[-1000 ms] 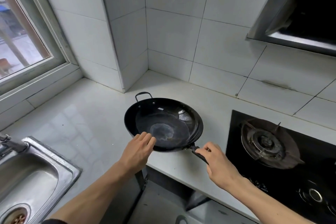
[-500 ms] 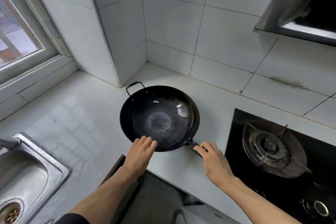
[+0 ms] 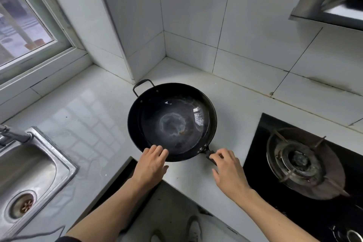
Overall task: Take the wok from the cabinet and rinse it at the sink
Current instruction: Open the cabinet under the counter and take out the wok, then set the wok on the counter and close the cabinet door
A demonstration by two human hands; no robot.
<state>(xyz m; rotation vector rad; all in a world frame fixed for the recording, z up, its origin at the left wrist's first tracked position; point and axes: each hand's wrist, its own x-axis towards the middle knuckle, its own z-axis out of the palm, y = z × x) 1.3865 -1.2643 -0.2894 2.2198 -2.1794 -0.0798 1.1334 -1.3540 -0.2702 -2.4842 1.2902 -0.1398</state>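
Note:
The black wok [image 3: 171, 122] sits upright on the white counter [image 3: 88, 116], in the corner between the sink and the stove. Its small loop handle points to the far wall; its long handle [image 3: 210, 157] points toward me. My left hand [image 3: 151, 165] rests on the near rim with straight fingers. My right hand [image 3: 228, 171] has its fingers curled over the end of the long handle, thumb spread apart. The steel sink [image 3: 65, 163] lies at the lower left, with its drain in view.
A faucet [image 3: 13, 136] reaches in over the sink from the left edge. A black gas stove [image 3: 302, 163] with a burner grate fills the right. A range hood [image 3: 334, 0] hangs at the upper right. A window [image 3: 23, 25] is at the left. An open cabinet gap lies below the counter edge.
The wok has gone from tilted at the counter edge to lying flatter and farther onto the counter. Both hands stayed at its near rim and handle.

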